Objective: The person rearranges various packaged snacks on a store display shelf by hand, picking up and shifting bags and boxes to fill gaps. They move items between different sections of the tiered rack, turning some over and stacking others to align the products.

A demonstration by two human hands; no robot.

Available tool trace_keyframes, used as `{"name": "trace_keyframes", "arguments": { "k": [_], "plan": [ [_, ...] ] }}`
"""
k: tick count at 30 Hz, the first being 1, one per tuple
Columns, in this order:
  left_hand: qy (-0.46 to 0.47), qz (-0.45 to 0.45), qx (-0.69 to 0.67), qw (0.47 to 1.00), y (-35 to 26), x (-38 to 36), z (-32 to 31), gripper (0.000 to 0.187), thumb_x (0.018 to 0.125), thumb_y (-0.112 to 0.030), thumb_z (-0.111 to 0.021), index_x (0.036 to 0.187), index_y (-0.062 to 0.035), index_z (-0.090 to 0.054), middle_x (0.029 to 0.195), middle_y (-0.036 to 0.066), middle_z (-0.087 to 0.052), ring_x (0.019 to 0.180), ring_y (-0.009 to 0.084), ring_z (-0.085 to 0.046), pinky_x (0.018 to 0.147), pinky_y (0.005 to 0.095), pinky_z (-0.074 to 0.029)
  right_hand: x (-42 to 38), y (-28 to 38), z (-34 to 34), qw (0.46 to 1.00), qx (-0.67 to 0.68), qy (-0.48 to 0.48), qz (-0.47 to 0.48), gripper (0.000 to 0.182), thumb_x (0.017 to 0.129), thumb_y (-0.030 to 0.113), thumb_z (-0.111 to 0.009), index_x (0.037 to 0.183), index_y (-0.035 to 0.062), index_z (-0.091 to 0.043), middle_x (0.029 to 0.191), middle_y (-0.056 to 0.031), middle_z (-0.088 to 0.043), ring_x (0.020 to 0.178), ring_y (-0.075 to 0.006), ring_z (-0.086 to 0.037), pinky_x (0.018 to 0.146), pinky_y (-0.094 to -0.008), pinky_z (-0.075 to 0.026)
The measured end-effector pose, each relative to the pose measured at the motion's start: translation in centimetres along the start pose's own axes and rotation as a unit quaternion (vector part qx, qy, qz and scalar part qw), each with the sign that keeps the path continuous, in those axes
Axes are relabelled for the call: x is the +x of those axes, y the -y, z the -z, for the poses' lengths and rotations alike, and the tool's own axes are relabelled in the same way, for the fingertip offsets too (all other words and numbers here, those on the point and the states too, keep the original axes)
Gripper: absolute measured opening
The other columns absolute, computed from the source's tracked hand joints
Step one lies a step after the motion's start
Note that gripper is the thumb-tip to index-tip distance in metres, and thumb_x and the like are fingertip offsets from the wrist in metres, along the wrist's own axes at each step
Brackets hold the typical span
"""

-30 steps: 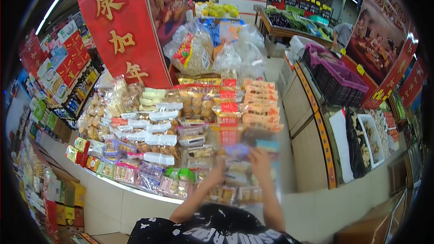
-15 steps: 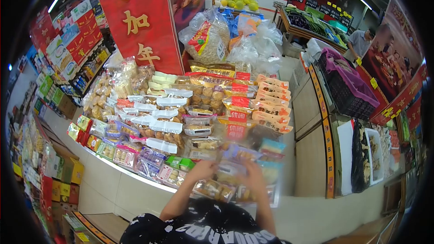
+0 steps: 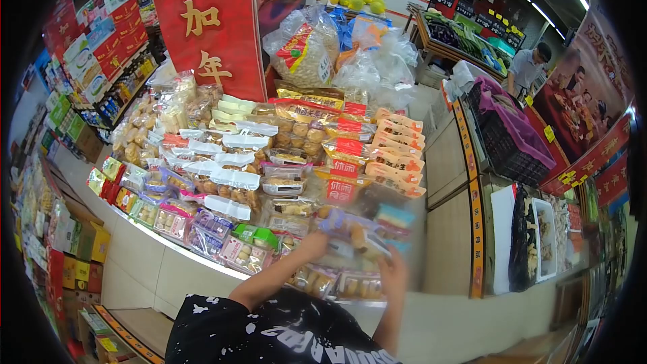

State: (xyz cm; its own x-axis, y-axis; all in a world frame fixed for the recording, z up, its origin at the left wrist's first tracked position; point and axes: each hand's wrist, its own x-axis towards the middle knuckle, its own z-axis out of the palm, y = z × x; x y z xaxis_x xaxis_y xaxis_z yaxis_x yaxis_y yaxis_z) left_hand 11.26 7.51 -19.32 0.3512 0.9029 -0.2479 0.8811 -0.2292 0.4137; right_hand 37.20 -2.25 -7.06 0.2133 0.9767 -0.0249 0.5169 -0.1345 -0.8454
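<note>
Low centre of the frame, your left hand (image 3: pixel 311 246) and right hand (image 3: pixel 393 271) each close on an end of a blurred snack packet (image 3: pixel 352 237) above the table (image 3: pixel 202 276). It looks light, crinkly, slippery; pinch the sealed edges.

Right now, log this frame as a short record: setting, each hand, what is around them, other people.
setting: shop display counter stacked with bagged snacks
left hand: on clear snack packs at the counter's front; grip blurred
right hand: at the same packs, blurred
nearby: green-topped pack, red banner, black crate
other people: one person at the vegetable stand
</note>
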Motion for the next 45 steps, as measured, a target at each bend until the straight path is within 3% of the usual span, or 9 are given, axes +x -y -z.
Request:
{"name": "trace_keyframes", "arguments": {
  "k": [15,18,24,26,29,32,37,40,45],
  "plan": [
    [0.012,-0.061,-0.054,0.997,-2.6,-8.5,9.7,0.031,0.094,-0.033,-0.055,0.111,-0.0114,-0.071,0.107,0.018,-0.066,0.103,0.0352,-0.063,0.089,0.0521,-0.048,9.1,-1.0,-9.4,0.963,-0.167,0.073,0.196,0.057,0.080,0.016,-0.075,0.134,0.0074,-0.057,0.138,-0.0163,-0.055,0.130,-0.0409,-0.047,0.110,-0.0486,-0.037],
    [-0.007,-0.052,-0.092,0.994,-0.3,-7.1,7.4,0.034,0.096,-0.035,-0.053,0.114,-0.0120,-0.070,0.104,0.019,-0.067,0.099,0.0360,-0.065,0.086,0.0485,-0.050,7.7,0.6,-8.9,0.970,-0.167,-0.062,0.163,0.063,0.076,0.022,-0.079,0.134,0.0107,-0.057,0.138,-0.0141,-0.053,0.129,-0.0424,-0.045,0.109,-0.0525,-0.037],
    [0.077,-0.031,-0.217,0.973,-2.6,-5.2,7.8,0.037,0.096,-0.032,-0.049,0.115,-0.0072,-0.070,0.100,0.021,-0.070,0.094,0.0379,-0.068,0.084,0.0489,-0.052,0.3,3.4,-5.9,0.941,-0.216,0.105,0.240,0.058,0.074,0.027,-0.080,0.125,0.0071,-0.062,0.132,-0.0144,-0.058,0.127,-0.0386,-0.048,0.104,-0.0527,-0.040],
    [0.145,-0.018,-0.290,0.946,-2.6,-3.9,7.7,0.038,0.096,-0.031,-0.049,0.114,-0.0056,-0.070,0.099,0.021,-0.070,0.091,0.0376,-0.069,0.084,0.0489,-0.052,-0.3,0.9,-6.2,0.949,-0.241,0.167,0.118,0.049,0.076,0.024,-0.078,0.120,0.0057,-0.065,0.126,-0.0136,-0.063,0.123,-0.0342,-0.053,0.103,-0.0500,-0.041],
    [0.073,0.077,-0.320,0.941,1.9,-1.1,3.6,0.044,0.090,-0.042,-0.063,0.115,-0.0066,-0.069,0.108,0.018,-0.070,0.099,0.0312,-0.068,0.083,0.0449,-0.053,-2.3,-1.1,-4.5,0.973,-0.174,0.028,0.148,0.044,0.074,0.024,-0.079,0.113,0.0055,-0.070,0.111,-0.0145,-0.070,0.106,-0.0352,-0.064,0.095,-0.0464,-0.048],
    [0.042,0.054,-0.031,0.997,2.5,-1.1,0.2,0.057,0.083,-0.049,-0.071,0.124,-0.0093,-0.066,0.108,0.018,-0.070,0.100,0.0314,-0.068,0.083,0.0441,-0.053,-3.2,-0.4,-2.1,0.971,-0.173,-0.037,0.162,0.043,0.077,0.021,-0.079,0.115,0.0028,-0.070,0.107,-0.0182,-0.071,0.100,-0.0366,-0.067,0.089,-0.0440,-0.052],
    [-0.316,-0.017,0.006,0.949,-1.3,-1.4,1.1,0.056,0.077,-0.041,-0.075,0.123,-0.0104,-0.066,0.104,0.021,-0.070,0.106,0.0412,-0.064,0.091,0.0481,-0.051,-4.5,-0.7,-1.1,0.996,-0.061,-0.072,0.006,0.046,0.082,0.023,-0.076,0.122,0.0041,-0.066,0.119,-0.0192,-0.067,0.112,-0.0368,-0.061,0.098,-0.0453,-0.046],
    [-0.082,0.088,-0.139,0.983,0.3,0.4,0.9,0.052,0.077,-0.039,-0.075,0.119,-0.0096,-0.067,0.110,0.021,-0.068,0.104,0.0420,-0.062,0.090,0.0499,-0.050,-3.9,0.5,-1.0,0.997,-0.005,-0.081,-0.007,0.046,0.083,0.022,-0.076,0.124,0.0039,-0.065,0.121,-0.0193,-0.066,0.114,-0.0373,-0.061,0.099,-0.0446,-0.046],
    [-0.074,0.020,-0.114,0.991,0.2,-2.6,1.7,0.039,0.080,-0.029,-0.072,0.114,-0.0096,-0.067,0.106,0.020,-0.067,0.101,0.0415,-0.061,0.089,0.0499,-0.049,-1.0,2.1,-2.3,0.984,-0.032,-0.148,0.092,0.046,0.082,0.021,-0.076,0.123,0.0048,-0.066,0.122,-0.0160,-0.067,0.113,-0.0363,-0.061,0.097,-0.0437,-0.047]
  ]
}}
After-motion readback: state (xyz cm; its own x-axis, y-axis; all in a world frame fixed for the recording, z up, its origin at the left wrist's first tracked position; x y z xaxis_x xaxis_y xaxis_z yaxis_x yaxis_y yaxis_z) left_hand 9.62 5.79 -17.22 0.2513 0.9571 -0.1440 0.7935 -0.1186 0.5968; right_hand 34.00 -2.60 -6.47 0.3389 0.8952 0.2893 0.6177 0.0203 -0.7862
